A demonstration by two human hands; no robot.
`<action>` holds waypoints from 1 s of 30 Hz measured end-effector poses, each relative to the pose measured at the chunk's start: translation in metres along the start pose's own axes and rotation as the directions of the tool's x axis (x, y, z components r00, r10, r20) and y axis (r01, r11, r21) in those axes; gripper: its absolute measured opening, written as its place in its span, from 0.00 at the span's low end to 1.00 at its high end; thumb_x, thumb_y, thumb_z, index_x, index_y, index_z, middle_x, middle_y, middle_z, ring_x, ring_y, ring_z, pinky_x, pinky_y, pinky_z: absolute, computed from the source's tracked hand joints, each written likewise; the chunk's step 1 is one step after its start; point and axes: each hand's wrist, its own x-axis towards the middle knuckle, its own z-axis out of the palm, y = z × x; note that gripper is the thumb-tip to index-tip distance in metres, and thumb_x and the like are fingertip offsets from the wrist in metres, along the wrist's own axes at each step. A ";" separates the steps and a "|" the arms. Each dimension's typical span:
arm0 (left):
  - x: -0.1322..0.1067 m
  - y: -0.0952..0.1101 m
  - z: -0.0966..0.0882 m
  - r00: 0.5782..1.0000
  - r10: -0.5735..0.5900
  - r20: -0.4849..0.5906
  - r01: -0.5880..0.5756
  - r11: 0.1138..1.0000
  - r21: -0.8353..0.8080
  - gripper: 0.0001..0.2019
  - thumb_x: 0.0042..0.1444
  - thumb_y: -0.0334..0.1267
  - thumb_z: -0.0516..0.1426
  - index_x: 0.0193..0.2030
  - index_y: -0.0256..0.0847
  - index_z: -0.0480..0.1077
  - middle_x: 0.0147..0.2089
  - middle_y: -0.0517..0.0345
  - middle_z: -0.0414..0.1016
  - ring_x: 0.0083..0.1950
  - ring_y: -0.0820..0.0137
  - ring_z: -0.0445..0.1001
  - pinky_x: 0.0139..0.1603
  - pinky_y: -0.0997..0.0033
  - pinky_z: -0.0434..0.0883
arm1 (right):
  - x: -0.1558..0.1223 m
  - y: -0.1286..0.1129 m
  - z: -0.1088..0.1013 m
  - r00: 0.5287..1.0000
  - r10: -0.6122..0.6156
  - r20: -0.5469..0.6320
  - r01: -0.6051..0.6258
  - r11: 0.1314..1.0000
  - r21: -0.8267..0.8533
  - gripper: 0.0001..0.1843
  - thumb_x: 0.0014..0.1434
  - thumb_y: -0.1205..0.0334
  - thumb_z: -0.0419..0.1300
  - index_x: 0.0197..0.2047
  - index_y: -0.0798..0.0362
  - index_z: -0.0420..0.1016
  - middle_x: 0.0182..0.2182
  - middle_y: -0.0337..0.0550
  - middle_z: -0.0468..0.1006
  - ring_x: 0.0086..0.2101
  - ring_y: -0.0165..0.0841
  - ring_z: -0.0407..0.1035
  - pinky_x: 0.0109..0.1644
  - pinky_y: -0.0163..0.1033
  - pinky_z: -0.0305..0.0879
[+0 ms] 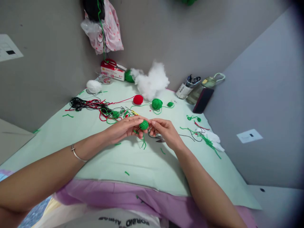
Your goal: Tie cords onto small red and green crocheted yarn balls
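Both my hands meet over the middle of the pale green table cover (142, 161). My left hand (125, 128) pinches a small green crocheted ball (143, 125) with its fingertips. My right hand (165, 129) is closed on the same ball from the right side; a thin dark thread runs under it. A green yarn tail (143, 142) hangs from the ball onto the cover. Small scissors (161, 139) lie just below my right hand.
Behind my hands lie a red crocheted piece (138, 99), a green one (157, 103), a tangle of black, red and green yarn (95, 106), white stuffing (152, 80), a white yarn ball (93, 86), a pen cup (186, 88) and a bottle (201, 90). Grey walls enclose the table.
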 end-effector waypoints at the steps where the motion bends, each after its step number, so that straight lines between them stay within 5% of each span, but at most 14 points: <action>1: 0.000 0.000 0.000 1.000 0.002 0.003 -0.002 1.000 -0.001 0.17 0.64 0.47 0.60 0.52 0.36 0.75 0.39 0.51 0.77 0.32 0.72 0.76 0.37 0.70 0.75 | -0.001 0.000 -0.002 1.000 -0.007 0.007 0.007 1.000 -0.010 0.18 0.61 0.46 0.64 0.38 0.54 0.81 0.29 0.41 0.77 0.28 0.29 0.69 0.33 0.35 0.65; 10: 0.000 -0.001 -0.001 1.000 -0.009 -0.006 0.009 1.000 -0.017 0.17 0.63 0.47 0.60 0.51 0.36 0.75 0.39 0.51 0.78 0.32 0.73 0.75 0.37 0.71 0.75 | -0.011 -0.012 -0.008 0.995 -0.016 0.094 0.035 0.978 -0.206 0.21 0.62 0.43 0.61 0.32 0.54 0.79 0.24 0.37 0.66 0.27 0.28 0.55 0.31 0.36 0.52; 13: 0.000 0.000 0.000 1.000 -0.028 0.010 0.029 0.999 -0.032 0.16 0.63 0.46 0.61 0.51 0.36 0.75 0.41 0.50 0.79 0.33 0.73 0.75 0.39 0.70 0.75 | -0.010 -0.009 -0.016 0.999 -0.035 0.022 0.040 0.973 -0.227 0.20 0.61 0.44 0.62 0.33 0.53 0.78 0.22 0.35 0.61 0.25 0.27 0.49 0.29 0.36 0.45; 18: -0.001 0.002 0.002 1.000 -0.012 -0.029 0.011 0.999 -0.048 0.16 0.60 0.43 0.65 0.50 0.36 0.75 0.41 0.52 0.77 0.34 0.73 0.75 0.41 0.68 0.75 | -0.004 -0.004 -0.025 0.990 -0.061 -0.123 0.055 0.997 -0.047 0.17 0.58 0.47 0.66 0.30 0.53 0.76 0.24 0.35 0.63 0.25 0.27 0.51 0.30 0.36 0.47; 30: -0.004 0.004 0.005 1.000 0.026 0.010 -0.026 0.999 0.028 0.18 0.54 0.41 0.68 0.49 0.38 0.74 0.41 0.55 0.77 0.38 0.70 0.79 0.47 0.64 0.75 | -0.003 -0.007 -0.025 0.992 0.119 -0.036 -0.107 0.963 0.249 0.18 0.50 0.49 0.72 0.29 0.54 0.73 0.18 0.28 0.48 0.21 0.23 0.39 0.25 0.33 0.38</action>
